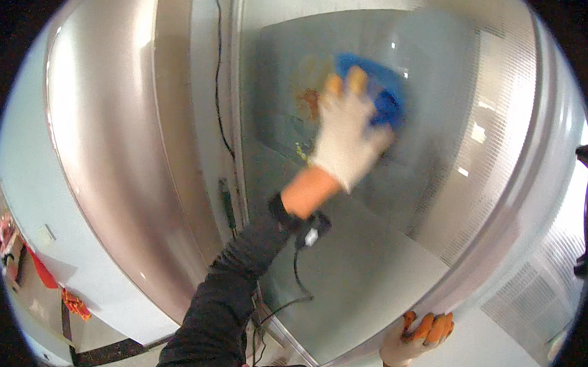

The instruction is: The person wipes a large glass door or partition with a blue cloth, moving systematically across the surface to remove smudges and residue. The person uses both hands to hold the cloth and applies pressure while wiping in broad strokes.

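My left hand (349, 125), in a white glove with orange fingertips, is over a blue cloth (394, 85) on a glossy grey panel (370, 225). Its fingers are spread and blurred, and part of the cloth is hidden beneath them. A brownish patch (310, 100) shows on the panel just left of the fingers. Lower right, my right hand (417, 333), gloved alike, has its fingers curled over the panel's rounded edge (465, 281). A black cable with a small device (311, 235) hangs by my left wrist.
A shiny curved metallic panel (111, 128) stands on the left. Between the panels, a black cable (219, 84) runs down near a dark green handle (227, 205). Orange gloves or cloth (76, 304) and a red item (41, 267) lie at the lower left.
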A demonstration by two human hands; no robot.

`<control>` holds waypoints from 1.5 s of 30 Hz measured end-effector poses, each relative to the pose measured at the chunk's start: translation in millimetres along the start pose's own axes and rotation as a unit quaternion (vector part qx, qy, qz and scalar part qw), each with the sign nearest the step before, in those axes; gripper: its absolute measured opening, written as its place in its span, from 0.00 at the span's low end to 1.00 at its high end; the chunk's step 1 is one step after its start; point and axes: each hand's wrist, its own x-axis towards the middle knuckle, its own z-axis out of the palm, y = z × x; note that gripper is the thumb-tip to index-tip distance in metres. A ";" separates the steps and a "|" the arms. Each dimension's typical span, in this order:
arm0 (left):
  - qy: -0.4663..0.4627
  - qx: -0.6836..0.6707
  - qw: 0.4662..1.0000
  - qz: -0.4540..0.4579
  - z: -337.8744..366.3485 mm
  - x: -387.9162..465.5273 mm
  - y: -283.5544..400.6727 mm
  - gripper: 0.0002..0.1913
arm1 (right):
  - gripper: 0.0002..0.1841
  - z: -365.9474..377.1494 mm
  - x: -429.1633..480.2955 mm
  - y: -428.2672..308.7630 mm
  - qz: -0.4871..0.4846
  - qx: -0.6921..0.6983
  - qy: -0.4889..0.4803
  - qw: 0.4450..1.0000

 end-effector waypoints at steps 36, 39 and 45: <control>0.088 -0.199 0.912 -0.348 54.5 224.0 -380.5 0.49 | 0.15 83.2 -151.1 130.0 0.452 0.709 0.045 0.539; 0.109 -0.224 0.928 -0.277 68.4 234.6 -397.3 0.48 | 0.14 93.4 -148.7 97.9 0.487 0.699 0.051 0.521; 0.120 -0.167 0.977 -0.054 76.7 270.7 -362.9 0.43 | 0.12 116.7 -144.0 58.8 0.511 0.690 0.057 0.510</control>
